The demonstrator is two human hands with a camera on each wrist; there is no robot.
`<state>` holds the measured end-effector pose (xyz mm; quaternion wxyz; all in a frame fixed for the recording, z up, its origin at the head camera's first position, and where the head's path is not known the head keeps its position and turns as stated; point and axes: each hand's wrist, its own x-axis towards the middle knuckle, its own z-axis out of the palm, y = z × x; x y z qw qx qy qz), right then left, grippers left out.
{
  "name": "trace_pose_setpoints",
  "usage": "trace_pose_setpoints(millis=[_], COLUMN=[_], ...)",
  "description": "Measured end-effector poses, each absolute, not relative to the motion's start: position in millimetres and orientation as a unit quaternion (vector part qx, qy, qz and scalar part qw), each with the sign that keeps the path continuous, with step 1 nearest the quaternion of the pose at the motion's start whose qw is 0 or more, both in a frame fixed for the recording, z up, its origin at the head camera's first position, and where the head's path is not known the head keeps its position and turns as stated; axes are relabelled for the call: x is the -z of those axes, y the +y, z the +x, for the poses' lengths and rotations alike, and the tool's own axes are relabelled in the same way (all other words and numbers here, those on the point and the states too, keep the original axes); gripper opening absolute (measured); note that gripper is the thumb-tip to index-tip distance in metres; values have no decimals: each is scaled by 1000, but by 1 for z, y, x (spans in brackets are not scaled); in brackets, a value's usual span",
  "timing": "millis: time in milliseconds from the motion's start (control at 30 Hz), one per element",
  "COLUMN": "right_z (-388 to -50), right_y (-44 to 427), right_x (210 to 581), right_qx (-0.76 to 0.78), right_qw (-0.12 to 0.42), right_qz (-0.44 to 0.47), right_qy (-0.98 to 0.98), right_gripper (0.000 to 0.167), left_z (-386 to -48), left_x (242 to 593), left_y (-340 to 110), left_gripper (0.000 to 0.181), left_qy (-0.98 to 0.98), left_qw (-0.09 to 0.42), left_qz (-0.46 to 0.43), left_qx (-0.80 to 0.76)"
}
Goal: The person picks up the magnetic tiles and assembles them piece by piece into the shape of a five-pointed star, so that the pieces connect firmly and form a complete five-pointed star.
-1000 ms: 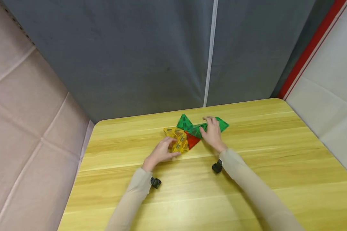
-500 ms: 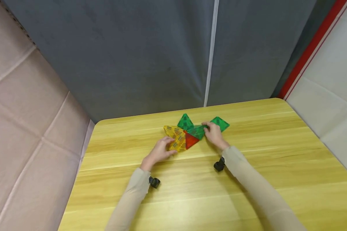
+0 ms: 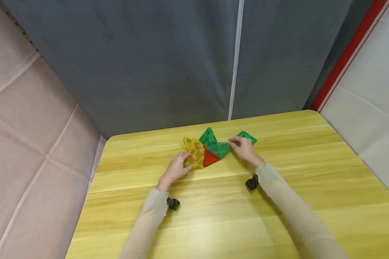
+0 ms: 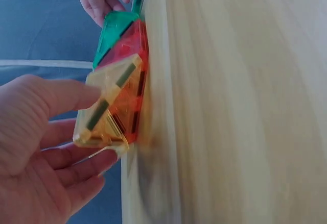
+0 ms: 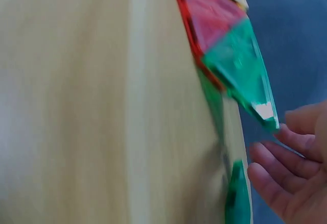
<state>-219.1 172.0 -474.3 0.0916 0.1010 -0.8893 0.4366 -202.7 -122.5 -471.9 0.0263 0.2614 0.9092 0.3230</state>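
A joined group of translucent magnetic tiles stands on the wooden table. It has yellow triangular tiles (image 3: pixel 193 158) at the left, a red tile (image 3: pixel 210 157) in front, a green tile (image 3: pixel 220 149) at the right and another green triangle (image 3: pixel 208 136) at the back. My left hand (image 3: pixel 177 167) holds the yellow side; in the left wrist view its thumb lies against a yellow tile (image 4: pixel 110 99), with other fingers behind and below. My right hand (image 3: pixel 244 148) pinches the outer tip of the right green tile (image 5: pixel 242 66), its thumb and forefinger at the point.
A separate green tile (image 3: pixel 247 137) lies flat just beyond my right hand. The wooden table (image 3: pixel 214 216) ends at a grey curtain (image 3: pixel 149 72) behind the tiles. Pale padded panels (image 3: pixel 19 162) flank the left side.
My right hand shifts from above the green tiles to the tip of the right one. The yellow and red tiles slide slightly left, with my left hand moving along.
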Motion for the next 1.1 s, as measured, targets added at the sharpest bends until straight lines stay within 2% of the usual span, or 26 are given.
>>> trace_pose_setpoints(millis=[233, 367, 600, 800, 1100], right_z=[-222, -219, -218, -214, -217], right_y=[205, 221, 239, 239, 229], right_x=[479, 480, 487, 485, 481], right_qx=[-410, -385, -329, -297, -280], right_qw=[132, 115, 42, -18, -27], right_qz=[29, 11, 25, 28, 32], right_qy=[-902, -916, -943, -954, -959], right_gripper=[27, 38, 62, 82, 83], left_z=[-207, -215, -232, -250, -266], left_x=[461, 456, 449, 447, 446], left_y=[-98, -69, -9, 25, 47], left_gripper=[39, 36, 37, 38, 51], left_qy=[906, 893, 898, 909, 932], left_qw=[-43, -53, -6, 55, 113], left_qz=[261, 292, 308, 283, 233], left_qx=[-329, -338, -314, -301, -252])
